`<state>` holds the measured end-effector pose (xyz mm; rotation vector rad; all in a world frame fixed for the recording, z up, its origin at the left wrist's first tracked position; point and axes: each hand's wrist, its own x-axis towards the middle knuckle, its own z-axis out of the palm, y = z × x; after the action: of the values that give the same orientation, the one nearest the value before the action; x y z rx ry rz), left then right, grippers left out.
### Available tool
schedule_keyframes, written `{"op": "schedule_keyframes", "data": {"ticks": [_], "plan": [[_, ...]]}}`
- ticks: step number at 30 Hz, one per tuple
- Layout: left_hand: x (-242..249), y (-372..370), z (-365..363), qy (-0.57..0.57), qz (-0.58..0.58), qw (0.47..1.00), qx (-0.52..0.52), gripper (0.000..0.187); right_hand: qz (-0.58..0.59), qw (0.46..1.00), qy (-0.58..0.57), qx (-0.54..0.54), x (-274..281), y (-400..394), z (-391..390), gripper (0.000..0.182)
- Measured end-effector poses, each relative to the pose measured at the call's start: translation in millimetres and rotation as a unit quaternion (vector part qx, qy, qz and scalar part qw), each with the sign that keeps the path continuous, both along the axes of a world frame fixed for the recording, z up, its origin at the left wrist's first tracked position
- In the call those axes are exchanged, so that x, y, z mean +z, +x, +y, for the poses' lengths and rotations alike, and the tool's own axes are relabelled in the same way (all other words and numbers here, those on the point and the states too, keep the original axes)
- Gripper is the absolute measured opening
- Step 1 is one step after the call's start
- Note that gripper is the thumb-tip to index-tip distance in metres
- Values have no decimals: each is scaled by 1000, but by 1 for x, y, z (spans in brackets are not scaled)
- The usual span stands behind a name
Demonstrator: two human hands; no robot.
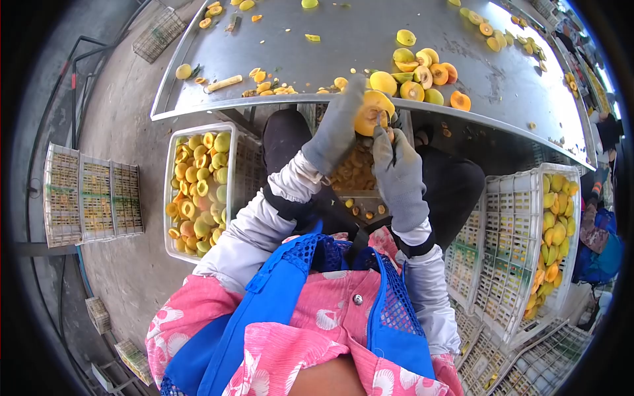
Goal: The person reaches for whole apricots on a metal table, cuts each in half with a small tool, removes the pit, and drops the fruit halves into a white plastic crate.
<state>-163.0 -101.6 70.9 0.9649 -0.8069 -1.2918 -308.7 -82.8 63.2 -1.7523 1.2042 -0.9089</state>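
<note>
My left hand point(338, 125), in a grey glove, is closed round a cut yellow peach point(371, 115) just over the table's near edge. The peach's cut face, with a brownish centre, is turned toward my right hand point(400, 171). That hand, gloved in grey too, is closed round a small tool point(380, 119) whose thin tip meets the cut face; most of the tool is hidden by the fingers. Just beyond my hands, a pile of whole and halved peaches point(422, 74) lies on the metal table point(317, 53).
A white crate point(169, 231) of peach halves stands at my left, and another crate point(508, 251) of fruit is at my right. Between my legs is a container of fruit pieces point(353, 173). A wooden stick point(223, 84) lies near the table's edge. Another person point(599, 244) is at far right.
</note>
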Motion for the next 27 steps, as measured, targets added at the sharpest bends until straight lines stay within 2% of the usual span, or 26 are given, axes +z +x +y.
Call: {"op": "schedule_keyframes", "data": {"ticks": [1, 2, 4, 5, 6, 7, 9, 10, 11, 12, 14, 15, 16, 17, 18, 19, 21, 22, 23, 24, 25, 27], "plan": [[14, -4, 7, 13, 45, 999, -7, 27, -18, 1000, -10, 1, 1, 1, 1, 31], [13, -8, 9, 14, 45, 999, -8, 27, -37, 999, -20, 1, 1, 2, 3, 30], [10, -22, 11, 10, 23, 994, 105, 25, -55, 998, -29, 2, 2, 7, 8, 30], [9, -26, 11, 12, 24, 994, 103, 25, -72, 997, -40, 3, 2, 8, 9, 30], [8, -30, 11, 11, -26, 989, 147, 26, -70, 997, -40, 1, 0, 10, 9, 30], [8, -33, 12, 10, -77, 979, 191, 27, -111, 994, -3, 12, -1, 13, 10, 30], [10, -37, 18, -11, -46, 982, 185, 27, -153, 987, 35, 19, 5, 13, 14, 30], [12, -36, 19, -34, -16, 983, 180, 27, -142, 973, 181, 17, 28, 11, 16, 31], [12, -35, 19, -33, -19, 984, 176, 27, -129, 937, 324, 15, 41, 11, 19, 32], [12, -32, 21, -38, -51, 985, 163, 29, -131, 936, 327, 14, 29, 11, 17, 32], [12, -20, 20, -45, -84, 984, 148, 31, -101, 978, 179, 36, -5, 9, 6, 34], [11, -6, 20, -32, -48, 997, 42, 29, -103, 978, 181, 35, -15, 6, 5, 34], [14, 2, 18, -18, -10, 998, -63, 28, -66, 993, 96, 32, -18, 4, 5, 34], [17, 4, 16, -15, -12, 998, -61, 28, -28, 999, 11, 29, -20, 4, 6, 35], [20, 4, 16, 37, -106, 993, -34, 29, -2, 999, -15, 32, -23, 6, 8, 34], [22, 2, 16, 88, -197, 976, -6, 29, -3, 999, -9, 37, -18, 8, 13, 34], [17, -3, 13, 67, -154, 985, 26, 29, -137, 980, 125, 76, -2, 15, 16, 37], [18, -8, 15, 68, -168, 980, 77, 34, -138, 980, 123, 77, 12, 15, 16, 37], [17, -12, 17, 72, -180, 973, 127, 39, -147, 957, 242, 58, 27, 14, 18, 37], [14, -15, 16, 73, -179, 973, 127, 39, -153, 920, 358, 37, 34, 13, 20, 37], [8, -17, 15, 60, -179, 974, 130, 34, -151, 920, 360, 36, 25, 12, 20, 37], [-3, -14, 14, 43, -177, 975, 130, 29, -113, 980, 157, 55, -5, 9, 11, 40]]}}
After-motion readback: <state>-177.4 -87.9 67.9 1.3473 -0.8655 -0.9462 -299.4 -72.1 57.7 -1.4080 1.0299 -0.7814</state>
